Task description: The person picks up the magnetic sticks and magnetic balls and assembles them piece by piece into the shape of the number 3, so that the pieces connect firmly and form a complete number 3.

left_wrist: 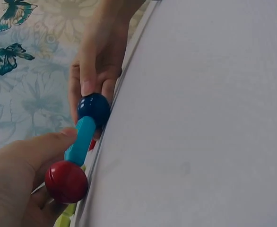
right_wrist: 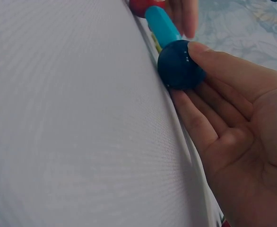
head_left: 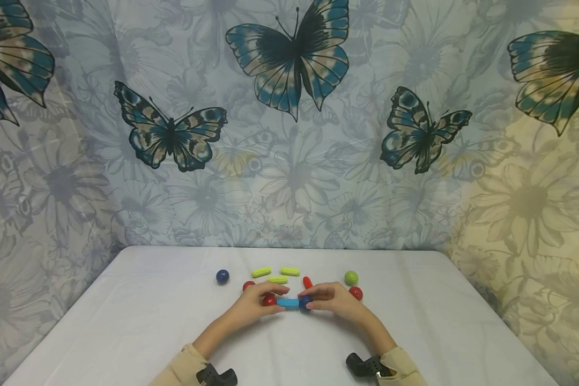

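The blue rod (head_left: 288, 304) appeared joined at both ends; left hand (head_left: 251, 303) gripped the red ball (head_left: 269, 301); right hand (head_left: 336, 300) pinched the dark-blue ball (head_left: 304, 303); yellow-green rods (head_left: 290, 272) lay unattached.

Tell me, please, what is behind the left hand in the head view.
Behind the left hand, a red ball shows its top; the hand covers its lower part. Farther back lie three yellow-green sticks. Whether the hand fully hides anything else cannot be seen.

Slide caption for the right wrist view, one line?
Right hand pinches a dark blue ball at one end of a light blue rod, a red ball at the other.
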Demonstrator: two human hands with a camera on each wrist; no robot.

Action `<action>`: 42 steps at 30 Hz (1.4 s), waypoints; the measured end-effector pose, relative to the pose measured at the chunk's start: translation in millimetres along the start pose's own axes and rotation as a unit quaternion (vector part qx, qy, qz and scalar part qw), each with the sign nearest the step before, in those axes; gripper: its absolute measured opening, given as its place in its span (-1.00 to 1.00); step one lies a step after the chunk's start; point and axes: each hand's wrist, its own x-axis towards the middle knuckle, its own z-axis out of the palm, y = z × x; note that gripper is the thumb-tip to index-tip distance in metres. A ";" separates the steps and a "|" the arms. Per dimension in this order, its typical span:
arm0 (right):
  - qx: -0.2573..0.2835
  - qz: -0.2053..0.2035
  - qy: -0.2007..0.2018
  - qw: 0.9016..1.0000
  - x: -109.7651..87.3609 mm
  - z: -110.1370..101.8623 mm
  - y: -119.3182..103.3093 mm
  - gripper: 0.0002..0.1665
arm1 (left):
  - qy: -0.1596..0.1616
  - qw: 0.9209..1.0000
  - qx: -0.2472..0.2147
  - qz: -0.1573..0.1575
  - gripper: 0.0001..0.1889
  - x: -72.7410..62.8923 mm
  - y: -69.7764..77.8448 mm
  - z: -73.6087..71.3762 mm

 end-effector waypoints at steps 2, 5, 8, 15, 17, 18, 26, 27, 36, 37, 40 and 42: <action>0.000 -0.001 0.000 1.000 0.1 -0.1 0.7 -0.59 | 0.007 1.000 0.001 -0.005 -0.58 0.1 -1.3 4.5; -0.002 -0.005 -0.002 1.000 0.5 -0.5 2.0 -0.60 | 0.012 1.000 0.008 -0.007 -0.60 0.6 -2.7 8.8; -0.004 -0.008 -0.003 1.000 1.2 -0.9 3.1 -0.61 | 0.017 1.000 0.010 -0.009 -0.62 0.5 -3.9 10.7; -0.008 -0.012 -0.003 1.000 2.4 -1.5 5.4 -0.61 | 0.027 1.000 0.014 -0.004 -0.69 -0.4 -2.0 13.0; -0.008 -0.012 -0.004 1.000 2.5 -1.6 5.9 -0.61 | 0.029 0.999 0.014 0.001 -0.70 -0.6 -1.3 13.5; -0.008 -0.012 -0.004 1.000 2.5 -1.7 6.0 -0.61 | 0.030 0.999 0.014 0.001 -0.71 -0.8 -1.0 13.8; -0.006 -0.016 -0.006 1.000 3.0 -1.9 7.3 -0.61 | 0.038 0.999 0.018 0.008 -0.74 -1.3 -3.5 15.9; -0.006 -0.016 -0.006 1.000 3.1 -2.0 7.4 -0.61 | 0.038 0.999 0.018 0.009 -0.75 -1.3 -3.5 15.8; -0.002 -0.023 -0.009 1.000 3.4 -2.4 6.8 -0.59 | 0.037 0.999 0.023 0.015 -0.75 -2.0 -1.8 14.4; -0.002 -0.024 -0.008 1.000 3.5 -2.4 6.7 -0.59 | 0.037 0.999 0.024 0.014 -0.75 -1.9 -1.9 14.3; -0.004 -0.025 -0.005 1.000 3.8 -2.1 6.1 -0.59 | 0.036 0.999 0.024 0.010 -0.74 -1.6 -2.3 14.3; -0.005 -0.027 -0.001 1.000 3.8 -2.2 5.0 -0.59 | 0.035 0.999 0.024 0.009 -0.74 -1.5 -2.4 14.2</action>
